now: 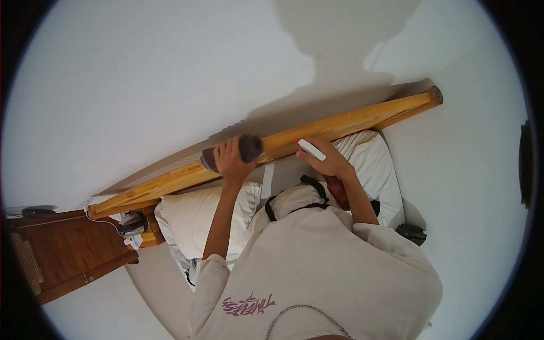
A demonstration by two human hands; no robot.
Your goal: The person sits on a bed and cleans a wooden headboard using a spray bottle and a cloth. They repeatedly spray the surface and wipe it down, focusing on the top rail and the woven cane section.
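A dark grey-brown cloth (250, 148), slightly blurred, is bunched in my left hand (233, 161) at the top rail of a wooden headboard (327, 122). My right hand (333, 159) grips a spray bottle by its white trigger head (312, 149), which has a red nozzle tip pointing toward the rail. Below that hand, part of the bottle's reddish body (337, 191) shows beside my forearm. Woven panelling fills the headboard under the rail, partly hidden by both hands.
A white pillow (204, 216) lies left of my body, another pillow (374, 165) to the right. At the left stand an electric kettle (132, 223) with a cord and a brown wooden cabinet (72, 242). A white wall (170, 85) rises behind the headboard. A black object (411, 233) lies beyond the right pillow.
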